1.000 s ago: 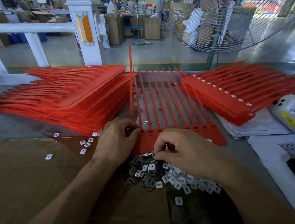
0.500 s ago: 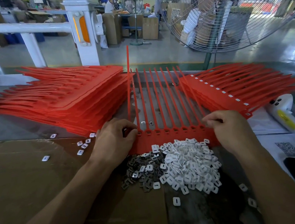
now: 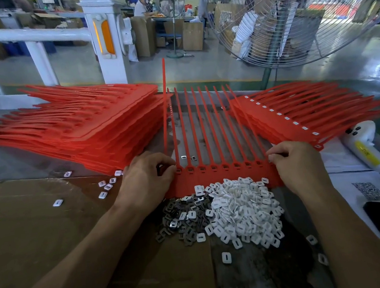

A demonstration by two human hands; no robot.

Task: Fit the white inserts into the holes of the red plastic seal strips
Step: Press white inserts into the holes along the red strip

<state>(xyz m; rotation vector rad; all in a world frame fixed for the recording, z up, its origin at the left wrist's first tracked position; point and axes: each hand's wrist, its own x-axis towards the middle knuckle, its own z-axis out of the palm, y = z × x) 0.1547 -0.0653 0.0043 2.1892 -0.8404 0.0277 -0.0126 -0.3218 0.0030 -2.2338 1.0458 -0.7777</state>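
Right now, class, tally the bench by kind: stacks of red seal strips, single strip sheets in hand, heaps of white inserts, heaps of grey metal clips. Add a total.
Stacks of red seal strips: 2, left stack and right stack
Single sheet between left hand and right hand: 1
Heap of white inserts: 1
Heap of grey metal clips: 1
Total: 5

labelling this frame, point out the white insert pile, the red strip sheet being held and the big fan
white insert pile point(image 3: 244, 211), head view, middle of the heap
red strip sheet point(image 3: 223, 176), head view, flat band below the holes
big fan point(image 3: 292, 11), head view, wire guard
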